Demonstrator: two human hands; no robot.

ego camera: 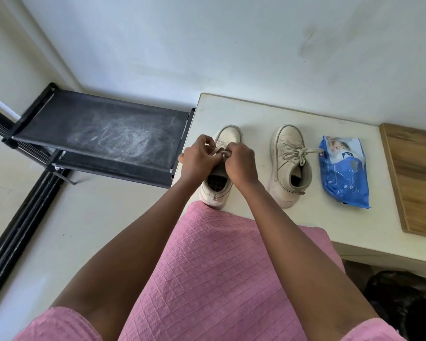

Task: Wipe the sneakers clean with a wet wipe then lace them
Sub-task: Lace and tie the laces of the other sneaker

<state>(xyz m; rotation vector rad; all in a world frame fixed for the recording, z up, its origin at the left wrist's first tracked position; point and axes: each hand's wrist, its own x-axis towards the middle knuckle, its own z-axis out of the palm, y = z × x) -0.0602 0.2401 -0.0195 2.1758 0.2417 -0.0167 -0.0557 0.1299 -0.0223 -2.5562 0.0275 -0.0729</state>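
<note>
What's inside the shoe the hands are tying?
A dark insole shows inside the sneaker. Deeper in is hidden under the left hand and right hand, which pinch its lace.

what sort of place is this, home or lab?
Probably a home, maybe an entryway: a black fabric shoe rack stands against a plain wall, next to a white table with sneakers and a wet-wipe pack on it. No lab gear in view.

The laces (219, 150) of the left sneaker (229, 135) are mostly covered by the left hand (198, 159) and right hand (240, 166). Print on the pack (344, 173) cannot be read. The board (416, 178) is cropped at the right edge.
</note>
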